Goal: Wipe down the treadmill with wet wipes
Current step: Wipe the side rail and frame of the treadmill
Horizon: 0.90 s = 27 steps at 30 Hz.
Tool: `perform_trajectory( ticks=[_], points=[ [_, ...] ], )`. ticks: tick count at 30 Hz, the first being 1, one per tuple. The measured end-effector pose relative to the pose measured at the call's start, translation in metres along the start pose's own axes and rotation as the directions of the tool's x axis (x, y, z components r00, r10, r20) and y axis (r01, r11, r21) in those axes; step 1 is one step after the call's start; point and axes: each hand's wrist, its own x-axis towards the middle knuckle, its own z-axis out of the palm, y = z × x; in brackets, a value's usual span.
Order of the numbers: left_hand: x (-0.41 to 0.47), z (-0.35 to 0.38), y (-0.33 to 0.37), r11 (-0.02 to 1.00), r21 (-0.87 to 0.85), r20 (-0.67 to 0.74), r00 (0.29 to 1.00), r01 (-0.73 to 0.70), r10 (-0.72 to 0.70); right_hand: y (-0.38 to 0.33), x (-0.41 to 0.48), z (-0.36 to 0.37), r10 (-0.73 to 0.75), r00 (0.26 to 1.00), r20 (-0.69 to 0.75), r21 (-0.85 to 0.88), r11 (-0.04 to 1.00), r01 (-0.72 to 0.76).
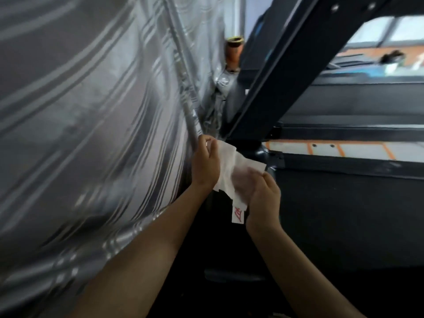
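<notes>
Wipe, a thin crumpled white sheet, is stretched between both hands before the treadmill base, dark matte with a slanted upright. Left hand pinches its top edge. Right hand, blurred, grips the lower part. Small white red-printed packet pokes out just beside it. Shiny striped grey curtain hangs left.

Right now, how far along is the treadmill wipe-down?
Done: a wet wipe is out and partly unfolded. In hand: the left hand and right hand pinch its edges, held clear of the treadmill. Left: the wiping itself; the wipe touches no surface yet.
</notes>
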Motion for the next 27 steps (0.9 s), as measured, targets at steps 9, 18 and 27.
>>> perform_trajectory(
  ticks=[9,18,27],
  points=[
    [0.018,0.023,0.007,0.970,-0.176,0.355,0.908,-0.169,0.222,0.000,-0.025,-0.016,-0.191,0.899,-0.395,0.029,0.975,0.220],
    [-0.064,0.082,0.068,0.887,-0.431,0.622,0.657,-0.166,0.426,-0.021,-0.109,-0.034,-0.327,0.826,-0.459,0.050,0.919,0.391],
    [-0.115,0.088,0.100,0.871,-0.480,0.746,0.475,-0.104,0.467,-0.033,-0.148,-0.072,-0.411,0.736,-0.538,-0.029,0.882,0.471]
  ],
)
